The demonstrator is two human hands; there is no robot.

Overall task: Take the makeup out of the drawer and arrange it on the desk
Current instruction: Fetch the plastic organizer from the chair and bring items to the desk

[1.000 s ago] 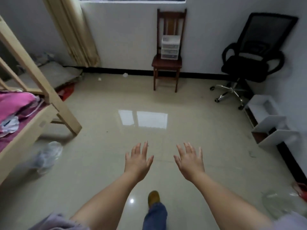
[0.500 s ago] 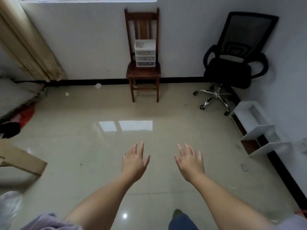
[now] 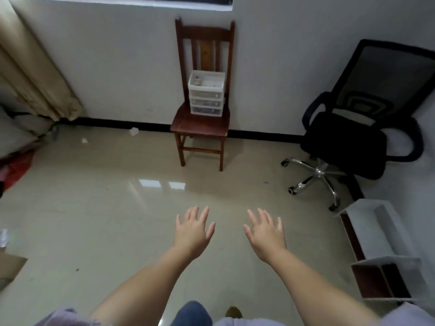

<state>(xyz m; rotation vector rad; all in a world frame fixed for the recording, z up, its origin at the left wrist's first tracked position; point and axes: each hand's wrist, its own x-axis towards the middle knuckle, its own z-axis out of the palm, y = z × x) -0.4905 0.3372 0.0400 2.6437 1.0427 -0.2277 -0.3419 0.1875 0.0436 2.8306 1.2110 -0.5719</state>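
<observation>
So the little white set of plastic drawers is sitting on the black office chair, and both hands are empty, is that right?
Not quite. The head view shows the white plastic drawers on the seat of the wooden chair against the wall, not on the black office chair, which stands to its right. The rest holds: the left hand and the right hand are both open and empty.

We see a dark brown wooden slat-back chair (image 3: 201, 123) against our white wall, a black mesh swivel office chair (image 3: 350, 140) right, a beige curtain (image 3: 35, 74) left, a white shelf unit (image 3: 376, 250) lying on our glossy beige tile floor (image 3: 94, 220).
</observation>
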